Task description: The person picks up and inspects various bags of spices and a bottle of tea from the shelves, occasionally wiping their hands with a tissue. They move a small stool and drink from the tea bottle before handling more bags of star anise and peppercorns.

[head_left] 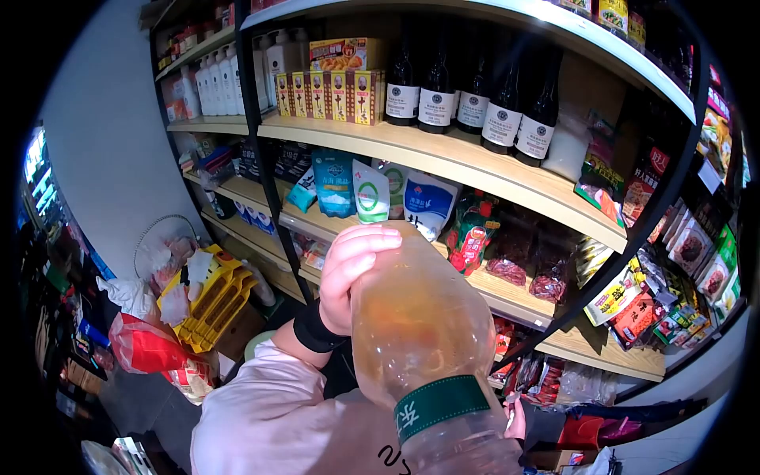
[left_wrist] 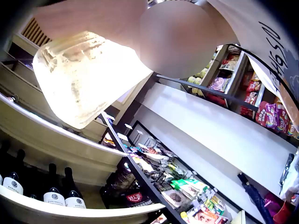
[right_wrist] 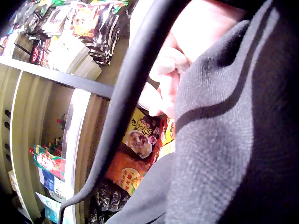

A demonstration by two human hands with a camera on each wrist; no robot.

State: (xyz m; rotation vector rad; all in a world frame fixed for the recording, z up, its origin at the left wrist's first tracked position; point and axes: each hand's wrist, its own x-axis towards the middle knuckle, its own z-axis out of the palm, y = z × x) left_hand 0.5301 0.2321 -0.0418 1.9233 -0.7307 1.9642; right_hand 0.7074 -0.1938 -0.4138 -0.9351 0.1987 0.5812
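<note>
A large clear plastic bottle [head_left: 423,317] with a green label band [head_left: 442,405] and amber liquid in it is tilted steeply, its base raised away from me and its neck end toward my head. My left hand [head_left: 356,269] grips it near the base, fingers curled over the side. The bottle's lit lower end [left_wrist: 84,74] glows beside the left hand [left_wrist: 93,16] in the left wrist view. Low at the right is my right hand [head_left: 515,417]. Its curled fingers hold a small whitish thing [right_wrist: 167,64], partly hidden, in the right wrist view.
Shop shelves [head_left: 443,170] stand ahead with dark glass bottles [head_left: 437,99], yellow boxes [head_left: 336,99] and salt bags [head_left: 334,184]. Packets hang [head_left: 689,245] at the right. Yellow packs [head_left: 207,297] and a red bag [head_left: 142,344] stand low left. A dark strap [right_wrist: 126,93] crosses the right wrist view.
</note>
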